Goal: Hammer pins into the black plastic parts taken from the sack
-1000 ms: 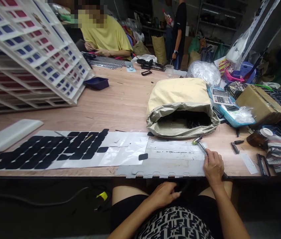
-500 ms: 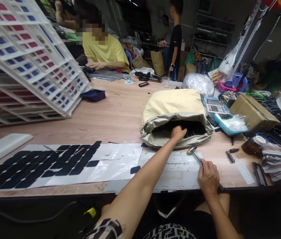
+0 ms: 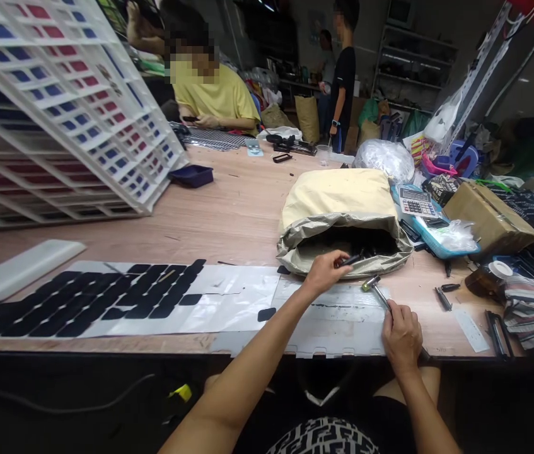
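Hammer close on the near-right side of the dark piece

Across the tabletop, the largest thing near the hands is a pale cloth sack, its dark mouth turned to the near side. White paper with rows of black pads spreads to the left; a greyish sheet lies at the near edge, below the sack.

The person's left hand is at the sack's near rim, reaching in from the near-left. Its thumb and fingertips are drawn together on the dark piece, with little gap between them. The right hand is farther right and nearer the body, its fingers wrapped round the hammer's handle.

That handle slants from the right hand toward the far left, so the hammer head sits over the sheet's far-right part, between the two hands. Whether it rests on the sheet cannot be told.

Smallest is the dark piece, a slim thing jutting rightward and slightly far from the left fingertips, its long axis running across the scene. The left hand has it; the right is the hand farther from it. Its exact shape is too small to tell.
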{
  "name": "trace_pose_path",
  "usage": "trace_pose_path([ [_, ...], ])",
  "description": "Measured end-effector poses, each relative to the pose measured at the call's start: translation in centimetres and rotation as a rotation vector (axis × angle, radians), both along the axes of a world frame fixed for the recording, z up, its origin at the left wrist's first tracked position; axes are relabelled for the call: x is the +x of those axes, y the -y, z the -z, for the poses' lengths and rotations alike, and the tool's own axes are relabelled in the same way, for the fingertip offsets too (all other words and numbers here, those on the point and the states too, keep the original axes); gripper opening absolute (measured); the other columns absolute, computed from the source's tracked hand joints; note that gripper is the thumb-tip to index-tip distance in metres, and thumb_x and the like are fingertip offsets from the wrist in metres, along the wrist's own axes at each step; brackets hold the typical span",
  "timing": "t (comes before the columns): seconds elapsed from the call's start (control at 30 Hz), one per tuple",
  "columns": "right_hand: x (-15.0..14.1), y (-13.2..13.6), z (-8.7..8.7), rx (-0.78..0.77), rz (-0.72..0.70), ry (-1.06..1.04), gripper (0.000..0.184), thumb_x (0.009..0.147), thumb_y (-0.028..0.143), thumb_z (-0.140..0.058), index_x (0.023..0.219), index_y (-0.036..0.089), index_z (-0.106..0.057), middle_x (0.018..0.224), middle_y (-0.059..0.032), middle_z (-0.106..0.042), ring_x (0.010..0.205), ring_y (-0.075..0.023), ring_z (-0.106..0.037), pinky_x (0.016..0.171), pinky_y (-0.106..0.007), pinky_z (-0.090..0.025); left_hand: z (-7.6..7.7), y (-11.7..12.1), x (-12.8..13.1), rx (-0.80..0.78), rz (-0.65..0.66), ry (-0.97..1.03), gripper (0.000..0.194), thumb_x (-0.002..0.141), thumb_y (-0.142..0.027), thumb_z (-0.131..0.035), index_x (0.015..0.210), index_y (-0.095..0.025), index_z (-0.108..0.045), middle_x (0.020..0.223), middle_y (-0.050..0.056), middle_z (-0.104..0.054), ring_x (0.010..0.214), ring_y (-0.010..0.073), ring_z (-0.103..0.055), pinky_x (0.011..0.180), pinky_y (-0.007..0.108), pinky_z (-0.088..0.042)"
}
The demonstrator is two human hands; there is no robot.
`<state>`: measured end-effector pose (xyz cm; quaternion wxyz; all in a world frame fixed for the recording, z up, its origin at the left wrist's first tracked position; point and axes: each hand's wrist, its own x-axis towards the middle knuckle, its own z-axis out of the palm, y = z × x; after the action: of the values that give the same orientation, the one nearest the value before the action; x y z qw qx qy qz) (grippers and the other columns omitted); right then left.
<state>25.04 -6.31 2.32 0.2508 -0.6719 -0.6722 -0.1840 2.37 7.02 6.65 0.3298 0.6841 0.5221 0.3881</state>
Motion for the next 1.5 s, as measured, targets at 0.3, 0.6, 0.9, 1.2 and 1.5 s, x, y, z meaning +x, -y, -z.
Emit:
trace_pose_path([
  [0.3, 0.6, -0.2, -0.6, -0.1, -0.032, -0.091, 0.032, 0.095, 0.024, -0.046, 0.118, 0.021, -0.069, 0.094, -0.0081, -0.066, 0.085, -0.0223, -0.053, 0.079, -0.035, -0.042, 5.2, 5.8, -2.6, 0.065, 0.086, -0.14, 0.017, 0.079, -0.03, -0.075, 0.093, -0.021, -0.072, 0.094, 0.003, -0.063, 0.094, 0.0206, -0.056, 0.083, 0.032, -0.045],
  [0.6, -3.0, 2.0, -2.5, -0.237, -0.351, -0.599, 0.034, 0.098, 0.032, -0.047, 0.124, 0.021, -0.066, 0.117, -0.01, -0.07, 0.109, -0.0207, -0.065, 0.098, -0.038, -0.053, 5.2, 5.0, -2.4, 0.009, 0.041, -0.14, 0.016, 0.075, -0.029, -0.08, 0.09, -0.023, -0.077, 0.086, 0.002, -0.06, 0.091, 0.0204, -0.052, 0.079, 0.031, -0.043],
  [0.9, -5.5, 1.9, -3.5, -0.247, -0.436, -0.633, 0.032, 0.097, 0.028, -0.049, 0.122, 0.02, -0.067, 0.115, -0.0095, -0.071, 0.108, -0.0201, -0.067, 0.096, -0.036, -0.055, 5.3, 4.9, -2.2, -0.016, 0.016, -0.085, 0.016, 0.071, -0.024, -0.082, 0.085, -0.023, -0.074, 0.086, 0.0, -0.063, 0.089, 0.0192, -0.052, 0.077, 0.031, -0.042],
  [1.2, -5.1, 1.9, -3.4, -0.217, -0.408, -0.572, 0.031, 0.097, 0.026, -0.048, 0.122, 0.02, -0.067, 0.112, -0.0091, -0.072, 0.105, -0.0192, -0.068, 0.094, -0.035, -0.055, 5.2, 5.0, -2.2, -0.05, 0.002, -0.068, 0.012, 0.07, -0.024, -0.082, 0.079, -0.024, -0.074, 0.084, 0.0, -0.064, 0.089, 0.0195, -0.053, 0.076, 0.03, -0.043],
  [1.5, -3.5, 2.0, -3.0, -0.236, -0.356, -0.528, 0.031, 0.097, 0.028, -0.047, 0.119, 0.021, -0.068, 0.113, -0.0087, -0.072, 0.104, -0.0197, -0.068, 0.092, -0.035, -0.054, 5.0, 5.1, -2.1, -0.051, -0.011, -0.08, 0.012, 0.07, -0.025, -0.081, 0.079, -0.023, -0.073, 0.084, 0.0, -0.065, 0.089, 0.0197, -0.054, 0.076, 0.031, -0.043],
])
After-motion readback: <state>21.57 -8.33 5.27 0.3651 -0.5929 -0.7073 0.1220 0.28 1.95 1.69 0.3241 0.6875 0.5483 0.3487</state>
